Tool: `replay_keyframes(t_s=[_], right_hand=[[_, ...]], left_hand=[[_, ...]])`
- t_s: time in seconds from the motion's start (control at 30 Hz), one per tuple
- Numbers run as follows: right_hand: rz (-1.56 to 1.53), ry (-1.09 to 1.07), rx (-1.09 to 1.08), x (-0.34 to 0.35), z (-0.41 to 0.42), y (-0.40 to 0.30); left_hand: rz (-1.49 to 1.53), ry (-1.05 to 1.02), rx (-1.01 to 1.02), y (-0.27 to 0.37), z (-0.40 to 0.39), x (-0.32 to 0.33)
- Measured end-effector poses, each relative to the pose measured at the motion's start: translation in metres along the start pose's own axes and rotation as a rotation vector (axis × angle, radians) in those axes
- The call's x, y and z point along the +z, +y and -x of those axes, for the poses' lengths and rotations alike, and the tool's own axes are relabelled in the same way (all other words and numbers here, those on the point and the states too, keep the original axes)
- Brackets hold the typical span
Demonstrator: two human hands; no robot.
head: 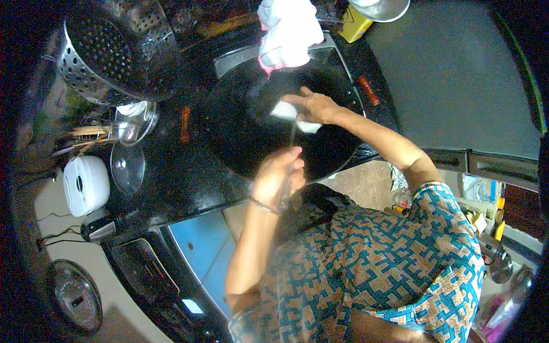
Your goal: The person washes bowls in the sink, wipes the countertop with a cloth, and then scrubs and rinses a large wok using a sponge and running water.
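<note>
Over a large round dark pan [240, 128] both of my hands are at work. My left hand [279, 176], blurred, is closed around a thin utensil [293, 135] whose shaft points up towards the right hand; its kind is unclear. My right hand [319, 109] reaches in from the right and grips a white piece [284, 110]. More white [309, 127] shows below its fingers; I cannot tell whether it is the same piece. A white cloth with a pink edge [289, 34] hangs at the pan's far side, strongly lit.
A perforated metal colander [85, 81] stands at the upper left. Below it are a glass bowl [148, 124], a clear lid [128, 166] and a white lidded box [87, 185]. A yellow box [356, 25] and a metal bowl [381, 8] lie at the far right.
</note>
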State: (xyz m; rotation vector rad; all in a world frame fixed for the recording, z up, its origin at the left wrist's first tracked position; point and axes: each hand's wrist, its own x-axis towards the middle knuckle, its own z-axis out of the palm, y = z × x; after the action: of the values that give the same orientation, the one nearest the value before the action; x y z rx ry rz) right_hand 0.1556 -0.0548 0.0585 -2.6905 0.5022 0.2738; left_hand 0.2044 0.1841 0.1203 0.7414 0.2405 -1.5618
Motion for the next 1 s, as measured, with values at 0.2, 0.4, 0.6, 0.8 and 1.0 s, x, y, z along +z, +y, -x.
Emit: replay_keyframes(t_s=[0.2,0.4,0.6,0.8,1.0], right_hand=[[0.180,-0.051,0.113,-0.001,-0.038,0.043],[-0.001,-0.050,0.146,-0.032,-0.028,0.085],[-0.932,-0.066,0.357,-0.038,-0.022,0.111],[-1.037,0.016,0.408,-0.037,-0.015,0.097],[-0.416,0.103,0.331,-0.035,-0.013,0.112]], left_hand=[[-0.046,-0.001,0.006,-0.002,0.008,0.002],[-0.083,0.167,0.049,0.011,0.038,0.007],[-0.043,0.112,0.114,0.022,0.043,-0.003],[-0.383,0.294,0.301,0.026,0.043,-0.010],[-1.514,0.659,0.779,0.059,0.049,-0.027]])
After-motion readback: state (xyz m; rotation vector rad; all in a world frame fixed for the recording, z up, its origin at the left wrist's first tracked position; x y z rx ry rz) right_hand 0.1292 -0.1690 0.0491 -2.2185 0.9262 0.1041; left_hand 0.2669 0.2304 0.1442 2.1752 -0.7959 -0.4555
